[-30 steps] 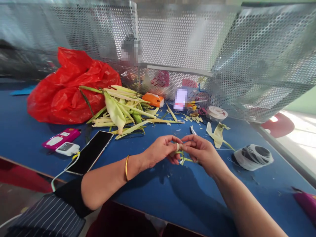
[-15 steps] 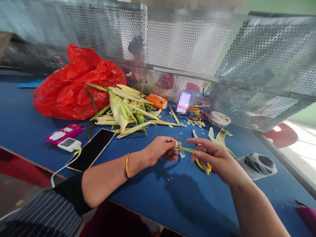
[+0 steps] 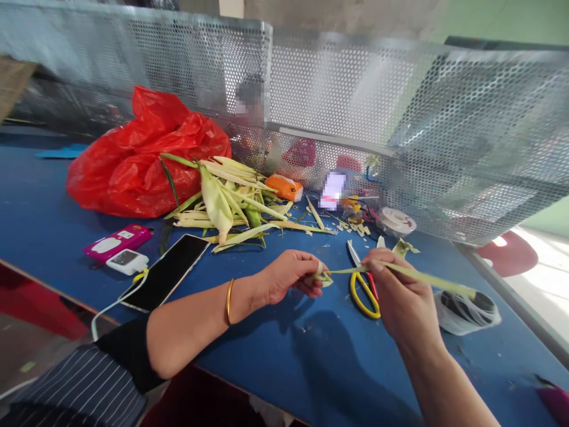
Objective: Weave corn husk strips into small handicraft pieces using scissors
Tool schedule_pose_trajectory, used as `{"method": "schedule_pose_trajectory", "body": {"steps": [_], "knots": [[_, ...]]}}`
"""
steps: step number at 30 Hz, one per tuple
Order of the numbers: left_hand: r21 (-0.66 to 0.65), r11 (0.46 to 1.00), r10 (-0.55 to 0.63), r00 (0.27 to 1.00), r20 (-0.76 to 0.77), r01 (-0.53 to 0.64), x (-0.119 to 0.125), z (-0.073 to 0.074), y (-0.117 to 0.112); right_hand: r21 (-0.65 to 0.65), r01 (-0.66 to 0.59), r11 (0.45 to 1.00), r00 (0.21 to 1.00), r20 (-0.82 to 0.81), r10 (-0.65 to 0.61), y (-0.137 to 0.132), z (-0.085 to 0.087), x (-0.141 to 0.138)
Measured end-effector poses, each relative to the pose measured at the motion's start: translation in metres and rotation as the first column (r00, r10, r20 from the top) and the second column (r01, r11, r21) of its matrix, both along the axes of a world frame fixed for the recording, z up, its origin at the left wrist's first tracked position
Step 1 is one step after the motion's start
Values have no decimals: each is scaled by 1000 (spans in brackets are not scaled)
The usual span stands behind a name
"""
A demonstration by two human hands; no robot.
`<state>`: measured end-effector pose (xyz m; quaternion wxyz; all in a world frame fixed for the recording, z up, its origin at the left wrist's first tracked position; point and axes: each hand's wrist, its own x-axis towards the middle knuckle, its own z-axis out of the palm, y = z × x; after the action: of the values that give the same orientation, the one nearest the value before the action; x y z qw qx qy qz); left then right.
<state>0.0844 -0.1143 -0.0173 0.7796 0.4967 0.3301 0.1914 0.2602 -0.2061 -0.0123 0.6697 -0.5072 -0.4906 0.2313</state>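
Note:
My left hand (image 3: 291,275) is closed in a pinch on a small folded knot of pale green leaf strip (image 3: 320,275) just above the blue table (image 3: 284,356). My right hand (image 3: 398,293) is closed on the long free end of that strip (image 3: 427,278), stretched out to the right. Scissors with yellow handles (image 3: 362,281) lie on the table between the two hands, partly behind my right hand. A gold bangle sits on my left wrist.
A pile of green and cream leaves (image 3: 226,201) lies beside a red plastic bag (image 3: 142,157). A phone (image 3: 166,271), a pink power bank (image 3: 116,241) and a white charger sit at left. A wrapped tape roll (image 3: 466,309) lies at right. A perforated metal screen (image 3: 355,101) stands behind.
My right hand has drawn away to the right, pulling the leaf strip out long and taut. The scissors, hidden under my hands before, now show on the table.

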Motion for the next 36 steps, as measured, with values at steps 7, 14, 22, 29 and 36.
{"method": "schedule_pose_trajectory", "body": {"steps": [7,14,22,29,36], "knots": [[6,998,-55,998,-22,55,-1,-3,1,16,-4,1000,933,-360,9,-1,9,-7],[-35,993,-109,994,3,109,-2,-2,3,-293,1,956,950,300,91,-4,5,-5],[-59,993,-100,995,30,102,-3,2,3,-341,-50,939,703,655,275,-6,18,10],[-4,995,-100,995,7,100,-1,-4,2,-290,-13,957,652,723,228,-4,14,4],[-1,997,-82,996,19,82,0,-7,-1,-263,77,962,750,651,118,-5,9,-1]]}}
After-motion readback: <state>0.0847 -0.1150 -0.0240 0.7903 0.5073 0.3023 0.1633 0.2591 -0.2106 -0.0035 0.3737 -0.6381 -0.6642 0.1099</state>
